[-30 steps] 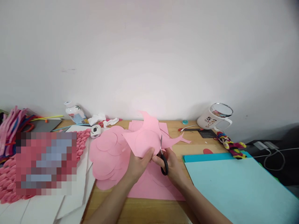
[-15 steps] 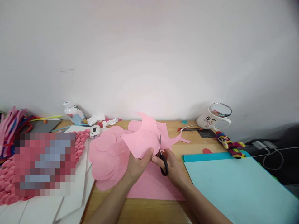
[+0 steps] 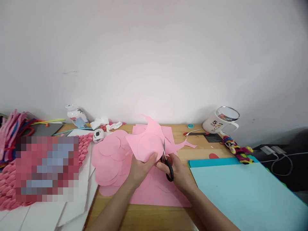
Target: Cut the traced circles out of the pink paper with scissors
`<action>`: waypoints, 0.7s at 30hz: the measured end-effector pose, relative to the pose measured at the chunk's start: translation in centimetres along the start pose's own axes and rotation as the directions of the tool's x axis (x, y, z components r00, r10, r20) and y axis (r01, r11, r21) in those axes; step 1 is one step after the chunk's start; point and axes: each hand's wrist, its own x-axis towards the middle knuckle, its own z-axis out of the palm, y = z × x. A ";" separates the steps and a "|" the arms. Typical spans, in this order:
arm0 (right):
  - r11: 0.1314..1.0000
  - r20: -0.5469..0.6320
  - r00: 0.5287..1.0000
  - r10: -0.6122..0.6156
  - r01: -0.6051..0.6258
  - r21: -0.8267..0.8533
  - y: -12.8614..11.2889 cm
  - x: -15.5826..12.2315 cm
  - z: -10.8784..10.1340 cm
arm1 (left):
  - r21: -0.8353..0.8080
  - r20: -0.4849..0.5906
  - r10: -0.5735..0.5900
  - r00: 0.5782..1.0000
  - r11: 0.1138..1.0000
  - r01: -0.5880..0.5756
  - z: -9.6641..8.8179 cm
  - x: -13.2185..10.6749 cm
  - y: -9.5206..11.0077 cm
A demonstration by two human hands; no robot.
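Head view: the pink sheet is held raised above the table, at 12 o'clock from both hands. Its lower edge is pinched by the left hand. The scissors are gripped by the right hand, blades up into the sheet. A circle outline is marked on the ragged sheet. A tilted mug is seen at 2 o'clock; its contents cannot be told.

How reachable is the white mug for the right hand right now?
Probably reachable: only flat pink scraps and bare table lie between the right hand and the white mug. But that hand is full, gripping the scissors at the pink sheet.
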 end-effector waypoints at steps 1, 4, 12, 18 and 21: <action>1.000 -0.010 1.000 0.014 -0.014 -0.014 0.0 0.0 0.0 | -0.001 0.002 0.004 1.000 1.000 -0.004 0.0 0.0 0.0; 0.997 -0.035 0.998 0.048 -0.049 -0.052 -0.2 0.0 -0.1 | -0.003 0.013 0.006 1.000 1.000 -0.006 0.0 0.0 0.1; 0.996 -0.040 0.998 0.041 -0.044 -0.071 0.3 0.0 -0.2 | 0.033 -0.005 0.012 1.000 0.999 -0.011 -0.1 0.0 -0.2; 0.999 0.018 0.999 0.038 -0.038 0.013 0.6 0.2 -0.1 | 0.031 -0.031 -0.007 0.999 0.999 0.008 0.0 0.1 0.1; 0.996 0.050 0.999 0.014 -0.018 0.084 0.8 0.4 0.0 | 0.012 -0.023 -0.017 1.000 1.000 0.017 0.0 0.1 0.3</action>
